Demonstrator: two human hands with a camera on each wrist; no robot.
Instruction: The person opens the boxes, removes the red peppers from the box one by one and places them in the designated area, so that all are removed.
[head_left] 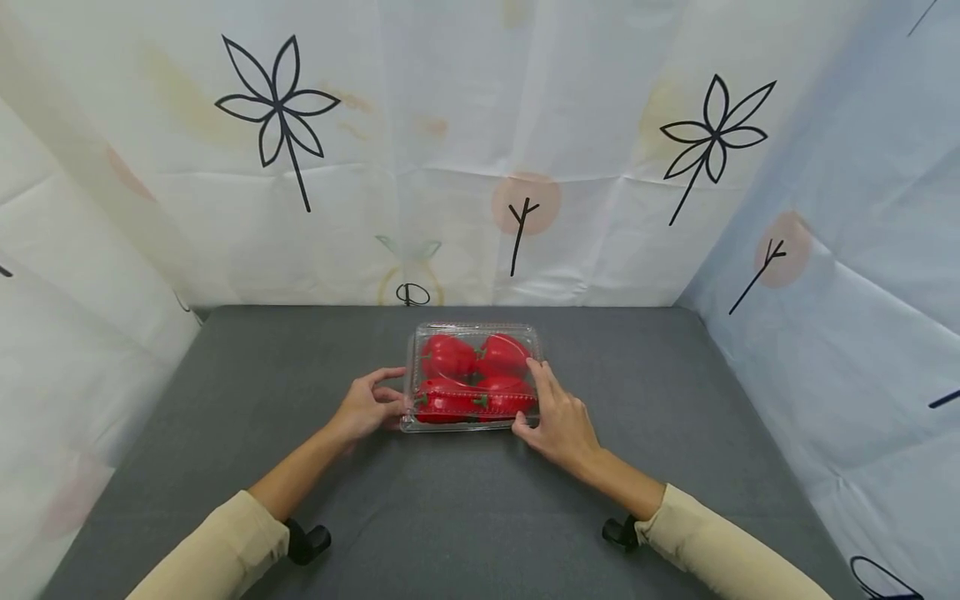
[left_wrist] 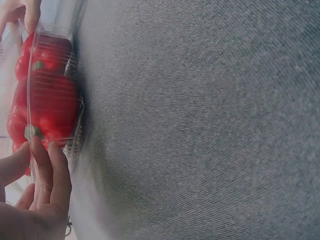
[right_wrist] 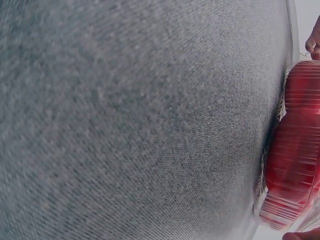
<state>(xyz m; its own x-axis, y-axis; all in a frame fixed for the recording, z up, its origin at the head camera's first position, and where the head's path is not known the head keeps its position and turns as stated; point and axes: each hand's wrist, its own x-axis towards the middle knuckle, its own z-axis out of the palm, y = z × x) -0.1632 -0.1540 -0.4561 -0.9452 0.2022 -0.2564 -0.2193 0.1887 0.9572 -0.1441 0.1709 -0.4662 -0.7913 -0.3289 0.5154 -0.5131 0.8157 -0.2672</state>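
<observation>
— Where does the head view put your hands?
— Just below the centre of the frame, at a clear container (head_left: 450, 427) of red peppers (head_left: 450, 356), with the grey counter (head_left: 450, 517) beneath it. Your left hand (head_left: 369, 407) has its left side; your right hand (head_left: 562, 427) has its right side, near the front corner.
— And your left wrist view?
— The container runs down the left edge. At lower left, your left fingers are nearly closed, thumb and fingertips pinching its rim. At upper left, your right fingers are bent over the far end, gripping it.
— Your right wrist view?
— The container is cut off at the right edge. Fingers peek in at upper and lower right; you can't tell either grip there.
</observation>
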